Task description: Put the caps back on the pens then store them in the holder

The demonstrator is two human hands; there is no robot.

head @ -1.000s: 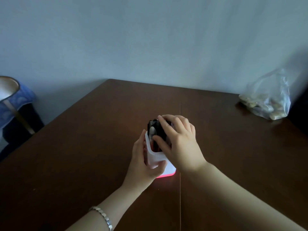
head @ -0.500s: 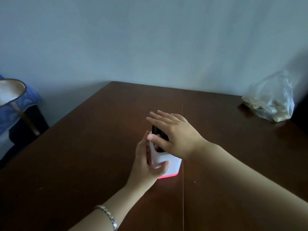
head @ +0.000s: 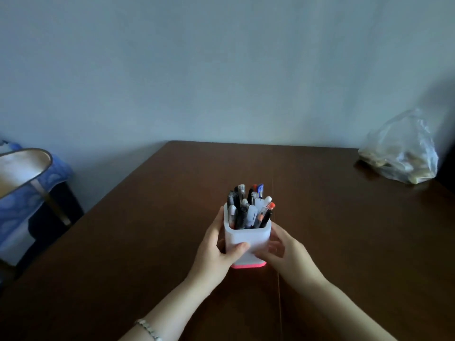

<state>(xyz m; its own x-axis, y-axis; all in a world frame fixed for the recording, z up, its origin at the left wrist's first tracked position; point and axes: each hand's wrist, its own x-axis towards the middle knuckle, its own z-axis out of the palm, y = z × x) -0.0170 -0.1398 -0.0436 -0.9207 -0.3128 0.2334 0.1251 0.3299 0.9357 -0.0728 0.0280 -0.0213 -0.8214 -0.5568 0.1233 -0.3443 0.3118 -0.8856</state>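
Note:
A white pen holder (head: pixel 248 238) with a pink base stands upright in the middle of the brown table (head: pixel 332 230). Several capped pens (head: pixel 248 210) stick up out of it, black, white, red and blue tops showing. My left hand (head: pixel 216 252) grips the holder's left side, thumb across its front. My right hand (head: pixel 285 252) holds the right side, fingers wrapped against the wall. No loose pens or caps lie on the table.
A clear plastic bag (head: pixel 401 156) with pale lumps sits at the table's far right by the wall. A chair with a blue cushion (head: pixel 27 183) stands off the table's left edge. A bracelet (head: pixel 147 329) is on my left wrist.
My right hand lifted off the tops of the pens and came down to the holder's right side. The pens now show uncovered. My left hand stayed on the holder.

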